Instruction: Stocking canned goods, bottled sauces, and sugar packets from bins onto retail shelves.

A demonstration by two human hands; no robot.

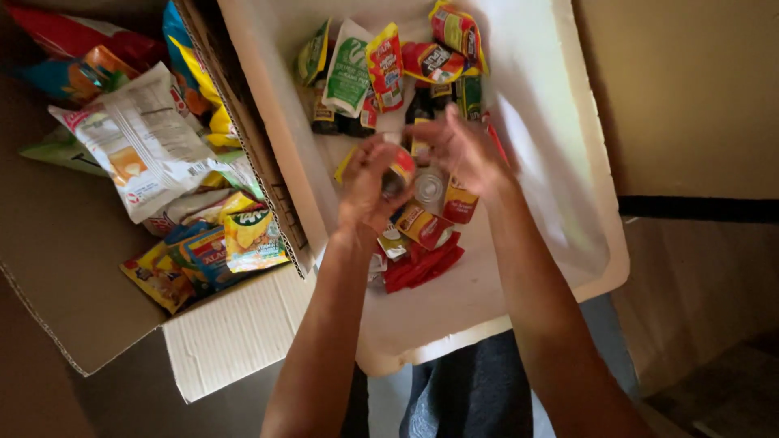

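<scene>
my left hand [367, 188] grips a small red-capped bottle [399, 168] over the white tray [568, 243], long axis pointing toward my right hand [461, 150], which hovers just beside it, fingers loosely spread, holding nothing. sachets [422, 243] lie below in the tray; a snack box [235, 324] sits left of it.

One camera, on my head, facing steeply down over my forearms. Close range: white foam box [568, 162] fills centre, cardboard box [235, 332] at my left, wall and floor strip at my right. No second view.
</scene>
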